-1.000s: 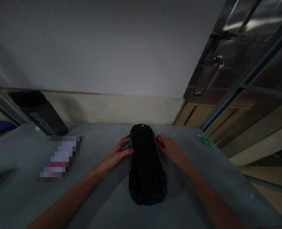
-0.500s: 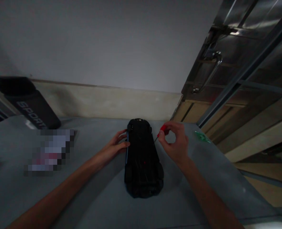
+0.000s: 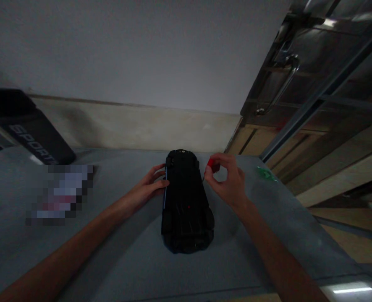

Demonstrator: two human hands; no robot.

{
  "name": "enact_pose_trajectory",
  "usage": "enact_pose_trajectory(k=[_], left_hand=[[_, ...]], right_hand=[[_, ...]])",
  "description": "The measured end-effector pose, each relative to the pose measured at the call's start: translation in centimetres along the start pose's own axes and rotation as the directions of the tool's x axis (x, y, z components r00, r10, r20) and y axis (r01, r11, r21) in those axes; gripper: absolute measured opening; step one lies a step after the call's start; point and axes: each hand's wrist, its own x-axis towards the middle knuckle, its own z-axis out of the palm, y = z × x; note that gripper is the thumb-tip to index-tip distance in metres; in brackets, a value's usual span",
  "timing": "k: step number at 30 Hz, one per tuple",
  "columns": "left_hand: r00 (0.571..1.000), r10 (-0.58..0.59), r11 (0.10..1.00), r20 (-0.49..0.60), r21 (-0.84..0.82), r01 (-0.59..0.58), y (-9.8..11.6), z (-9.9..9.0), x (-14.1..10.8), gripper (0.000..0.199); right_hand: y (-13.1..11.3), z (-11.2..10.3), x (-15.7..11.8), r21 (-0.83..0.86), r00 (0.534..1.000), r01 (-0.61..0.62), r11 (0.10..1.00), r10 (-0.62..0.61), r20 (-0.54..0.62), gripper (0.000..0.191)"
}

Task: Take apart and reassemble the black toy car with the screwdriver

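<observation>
A black toy car (image 3: 186, 197) lies upside down on the grey table, its underside and wheels facing up and a sliver of blue body showing along its left edge. My left hand (image 3: 153, 182) holds that left side, thumb on the edge of the underside and fingers along the flank. Close to the car's right side, my right hand (image 3: 226, 178) pinches a small screwdriver (image 3: 210, 163) by its red handle. The thin shaft points down beside the car, and its tip is hard to make out.
A black cylindrical case marked SPORT (image 3: 37, 134) stands at the back left, with a blurred-out flat item (image 3: 66, 191) in front of it. A green plastic packet (image 3: 266, 173) lies near the table's right edge. The wall (image 3: 135, 126) runs behind; a metal door with a handle (image 3: 283, 90) is at right.
The whole view has shifted slightly, so the scene sits a little higher. The screwdriver in my right hand looks more upright. My left hand keeps its place on the toy car.
</observation>
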Motion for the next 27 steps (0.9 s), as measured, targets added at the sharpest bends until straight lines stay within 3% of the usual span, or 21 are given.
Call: enact_pose_trajectory(k=[5,15,21,27], left_hand=[[1.000,0.006,1.000,0.016,-0.002,-0.006,0.1,0.1,-0.2,0.081],[0.999,0.030,1.000,0.033,0.006,-0.030,0.1,0.2,-0.1,0.079],[0.999,0.036,0.999,0.015,0.031,-0.036,0.3,0.4,-0.3,0.078],[0.999,0.031,0.999,0.013,0.015,-0.032,0.2,0.4,-0.3,0.082]], right_hand=[[-0.1,-0.1,0.2,0.037,1.000,0.018,0.999,-0.018,0.008,0.026],[-0.6,-0.5,0.6,0.036,0.989,-0.128,0.991,0.125,0.077,0.028],[-1.0,-0.7,1.0,0.006,0.977,-0.120,0.993,0.117,0.178,0.020],[-1.4,-0.9,1.1,0.011,0.975,-0.124,0.992,0.120,0.189,0.017]])
